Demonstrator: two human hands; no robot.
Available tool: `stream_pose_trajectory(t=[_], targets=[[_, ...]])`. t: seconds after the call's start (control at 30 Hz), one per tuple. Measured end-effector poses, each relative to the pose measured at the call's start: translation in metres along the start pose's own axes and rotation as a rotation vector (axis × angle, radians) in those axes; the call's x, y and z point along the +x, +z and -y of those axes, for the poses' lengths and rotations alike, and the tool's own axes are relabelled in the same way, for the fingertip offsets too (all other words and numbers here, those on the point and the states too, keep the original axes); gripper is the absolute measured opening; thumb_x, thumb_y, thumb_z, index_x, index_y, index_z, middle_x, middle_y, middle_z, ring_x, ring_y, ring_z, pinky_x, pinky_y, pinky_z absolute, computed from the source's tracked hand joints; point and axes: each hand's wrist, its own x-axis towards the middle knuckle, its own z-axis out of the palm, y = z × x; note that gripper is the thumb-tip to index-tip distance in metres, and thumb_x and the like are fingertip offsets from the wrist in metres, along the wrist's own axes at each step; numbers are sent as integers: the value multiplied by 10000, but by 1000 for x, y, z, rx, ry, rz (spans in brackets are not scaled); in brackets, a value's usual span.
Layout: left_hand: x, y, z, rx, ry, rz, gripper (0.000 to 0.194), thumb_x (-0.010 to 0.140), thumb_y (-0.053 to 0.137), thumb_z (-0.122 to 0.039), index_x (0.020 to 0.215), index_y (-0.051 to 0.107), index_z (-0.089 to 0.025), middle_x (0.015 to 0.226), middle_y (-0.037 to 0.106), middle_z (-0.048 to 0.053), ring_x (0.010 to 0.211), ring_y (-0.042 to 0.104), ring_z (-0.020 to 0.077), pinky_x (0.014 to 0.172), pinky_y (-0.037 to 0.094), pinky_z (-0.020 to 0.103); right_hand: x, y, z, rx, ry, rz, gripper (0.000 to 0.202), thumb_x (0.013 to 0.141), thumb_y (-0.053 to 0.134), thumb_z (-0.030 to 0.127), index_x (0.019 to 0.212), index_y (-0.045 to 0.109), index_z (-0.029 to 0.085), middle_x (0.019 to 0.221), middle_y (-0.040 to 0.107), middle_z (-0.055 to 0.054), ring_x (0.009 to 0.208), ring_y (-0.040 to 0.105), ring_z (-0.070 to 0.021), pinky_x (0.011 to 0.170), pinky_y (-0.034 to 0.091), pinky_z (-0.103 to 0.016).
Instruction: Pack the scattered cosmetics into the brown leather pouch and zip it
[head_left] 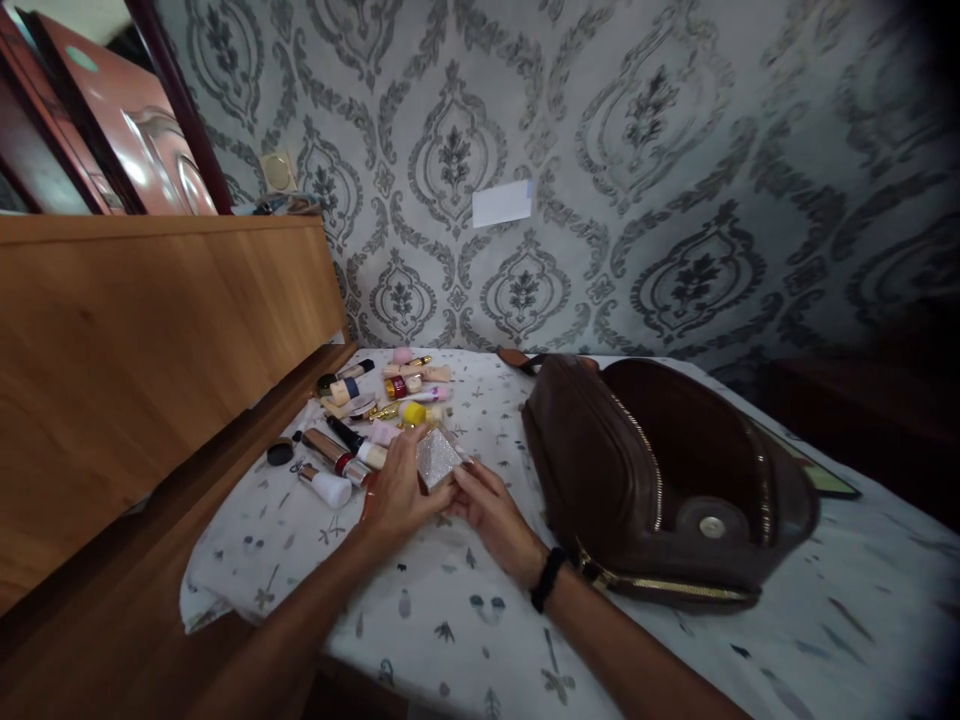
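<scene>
A small square case with a glittery silver lid (437,458), like a makeup compact, is held up between my two hands. My left hand (397,487) grips its left and lower side, fingers bent round the edge. On the right corner, the fingers of my right hand (491,505) close on the same case; a black band circles that wrist. Just left of my left hand lie makeup items: a white-handled brush (328,486), a tube with a black cap (346,434) and a yellow-capped bottle (412,412). What lies under my hands is hidden.
An open dark brown leather bag (600,470) with gold zips stands to the right on the patterned white cloth (450,620). Several more cosmetics lie at the back left, by a wooden panel (172,330). A round black lid (280,452) sits near the cloth's left edge. Patterned wallpaper (517,120) rises behind.
</scene>
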Motion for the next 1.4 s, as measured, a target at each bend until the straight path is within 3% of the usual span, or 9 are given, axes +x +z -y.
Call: stream_pose_trajectory(t=[0.13,0.23,0.47,0.53,0.67,0.77,1.07,1.23,1.4], targets=[[-3,-2,-2,28,65,-13,797,762,728,-300,1432,307,-210,1396,473,145,1311,444,328,1097,354,501,1,1,1,89,-3,-16,313,766,768,421,961,659,202,868,691,-23,757,635,-154,679,515,-264],[-3,-6,-1,-67,-12,-19,818,770,744,-374,1444,311,-206,1405,470,150,1301,457,327,1074,382,486,3,0,2,155,3,-14,282,762,778,410,929,673,209,840,697,-10,721,643,-142,657,511,-258],[2,-9,8,-283,-173,-11,383,844,661,-311,1193,575,-179,1090,648,84,959,629,234,772,518,324,4,-3,5,144,-14,-7,336,740,795,317,1049,685,247,966,713,-11,819,650,-155,714,527,-287],[-1,-10,8,-205,-91,-50,272,835,666,-266,1082,591,-181,975,647,54,866,624,203,704,510,291,3,-2,5,161,-17,3,381,731,784,256,1095,672,268,1034,712,-6,896,651,-162,798,521,-311],[-7,-10,3,75,333,-166,142,864,571,-134,993,562,-191,961,638,63,895,610,201,776,517,327,6,-3,5,212,-30,-19,471,665,727,139,1117,667,258,1028,726,-2,1000,650,-184,918,476,-342],[-8,-10,-1,192,472,-219,195,870,495,-56,999,545,-194,982,629,75,918,608,193,781,530,324,9,-7,6,233,-16,-33,487,622,704,113,1092,676,239,995,740,-10,977,668,-205,893,490,-360],[-6,-12,-1,323,522,-245,263,830,474,9,991,537,-190,957,619,67,901,596,188,777,535,319,7,-7,14,268,25,45,283,770,720,312,1032,697,207,982,751,-48,929,686,-207,827,527,-337],[-8,-12,-3,250,451,-107,366,792,537,-51,1129,500,-189,1184,565,123,1124,552,253,929,509,430,9,-5,12,255,-19,-70,377,668,833,268,1016,702,205,896,753,-16,805,688,-164,768,521,-281],[-10,-16,-6,81,316,97,688,822,682,-302,1399,322,-194,1485,341,200,1405,324,352,1119,342,572,11,-8,13,266,-16,-132,475,622,858,272,1055,675,202,836,756,-9,715,688,-148,711,510,-264]])
